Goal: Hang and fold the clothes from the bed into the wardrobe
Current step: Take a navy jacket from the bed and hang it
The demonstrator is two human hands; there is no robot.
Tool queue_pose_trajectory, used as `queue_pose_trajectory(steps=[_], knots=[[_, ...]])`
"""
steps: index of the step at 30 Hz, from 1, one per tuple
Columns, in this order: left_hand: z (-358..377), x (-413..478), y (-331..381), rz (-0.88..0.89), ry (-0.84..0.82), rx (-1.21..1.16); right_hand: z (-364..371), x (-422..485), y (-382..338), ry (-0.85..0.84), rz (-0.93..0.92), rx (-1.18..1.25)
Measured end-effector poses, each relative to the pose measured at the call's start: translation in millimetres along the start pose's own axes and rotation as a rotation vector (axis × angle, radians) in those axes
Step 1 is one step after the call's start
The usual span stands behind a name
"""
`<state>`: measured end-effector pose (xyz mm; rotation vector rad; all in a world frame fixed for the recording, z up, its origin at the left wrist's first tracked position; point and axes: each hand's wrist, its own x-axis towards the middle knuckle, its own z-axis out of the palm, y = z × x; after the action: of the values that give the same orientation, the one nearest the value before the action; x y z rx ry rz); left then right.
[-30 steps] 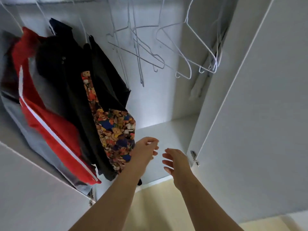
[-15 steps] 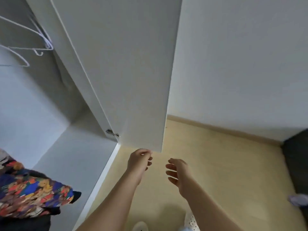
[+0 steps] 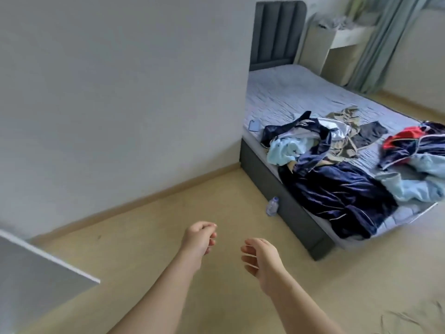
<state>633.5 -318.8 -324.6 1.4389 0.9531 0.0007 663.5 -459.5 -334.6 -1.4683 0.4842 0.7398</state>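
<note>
A bed (image 3: pixel 284 92) with a grey mattress and dark frame stands at the right. On its near end lie several clothes: a dark navy garment (image 3: pixel 337 194), a light blue piece (image 3: pixel 283 150), an olive garment (image 3: pixel 346 116), and a red and navy jacket (image 3: pixel 409 141). My left hand (image 3: pixel 198 239) and my right hand (image 3: pixel 261 257) hover over the floor in front of me, well short of the bed. Both hold nothing, with fingers loosely curled. The wardrobe's inside is out of view; only a white door corner (image 3: pixel 48 271) shows at the lower left.
A plastic bottle (image 3: pixel 272 206) stands on the beige floor against the bed frame. A phone (image 3: pixel 254 125) lies on the mattress near the wall. The white wall (image 3: pixel 120 92) fills the left. Curtains (image 3: pixel 375 44) and a shelf are behind the bed.
My view has swung right, from the wardrobe's hanging clothes past its door to the bed. Both hands stay empty, held out in front of me.
</note>
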Motion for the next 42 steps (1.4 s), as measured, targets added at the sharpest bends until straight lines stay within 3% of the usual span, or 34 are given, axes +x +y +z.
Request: queue_pose_trajectory(steps=[3, 14, 23, 29, 36, 40, 42], knots=[[79, 0, 16, -0.021, -0.121, 0.083, -69, 16, -18, 0.093, 0.014, 0.089], [273, 60, 68, -0.025, -0.408, 0.313, -210, 105, -89, 0.335, 0.067, 0.346], [411, 172, 143, -0.048, -0.499, 0.418, -282, 228, -197, 0.404, 0.137, 0.361], [481, 226, 155, -0.095, -0.543, 0.584, -322, 291, -220, 0.436, 0.217, 0.413], [571, 288, 116, -0.161, -0.477, 0.675, -376, 381, -224, 0.418, 0.353, 0.284], [626, 326, 88, -0.088, -0.415, 0.858, -424, 445, -232, 0.399, 0.373, 0.028], [655, 344, 71, -0.036, -0.502, 1.006, -455, 486, -233, 0.364, 0.358, -0.198]])
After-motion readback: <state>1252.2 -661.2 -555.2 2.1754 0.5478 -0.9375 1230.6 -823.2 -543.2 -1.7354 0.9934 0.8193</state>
